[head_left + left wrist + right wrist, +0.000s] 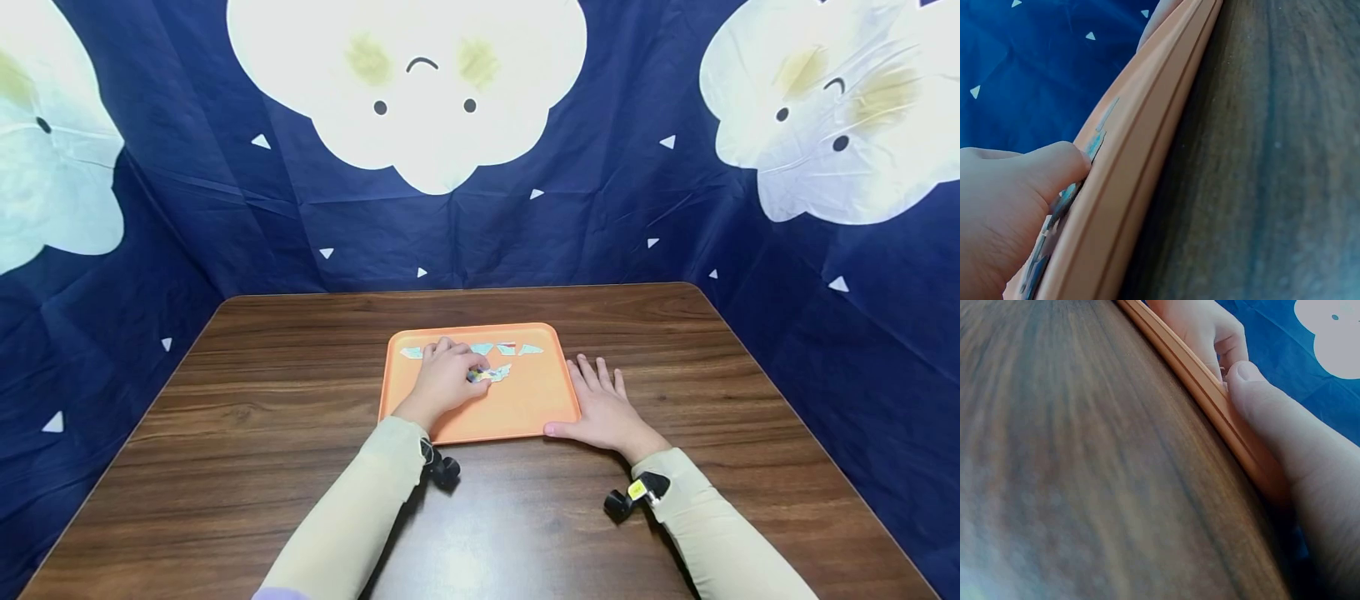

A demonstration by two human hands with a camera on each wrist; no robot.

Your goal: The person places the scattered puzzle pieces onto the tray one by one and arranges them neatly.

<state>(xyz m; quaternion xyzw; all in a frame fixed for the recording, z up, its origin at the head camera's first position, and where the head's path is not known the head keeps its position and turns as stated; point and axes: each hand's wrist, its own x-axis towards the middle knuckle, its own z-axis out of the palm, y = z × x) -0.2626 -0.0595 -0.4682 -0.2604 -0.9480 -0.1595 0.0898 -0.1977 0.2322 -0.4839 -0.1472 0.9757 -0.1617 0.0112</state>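
Observation:
An orange tray (517,417) lies on the table with several thin, irregular picture pieces on it. My left hand (444,375) reaches over the tray, fingers bent, thumb and forefinger on either side of a multicoloured picture piece (491,374). The palm and fingers hide part of that patch. In the left wrist view, the thumb (1060,165) is down at the thin pieces (1038,262). My right hand (603,411) lies at the tray's right edge with its fingers spread straight. Its thumb (1257,394) touches the rim near the front right corner.
Along the tray's far side lie more pale blue pieces, one with red (507,348) and one near the right corner (530,350). The brown wooden table (285,375) surrounds the tray. A dark blue cloth (375,233) with white clouds hangs behind and at the sides.

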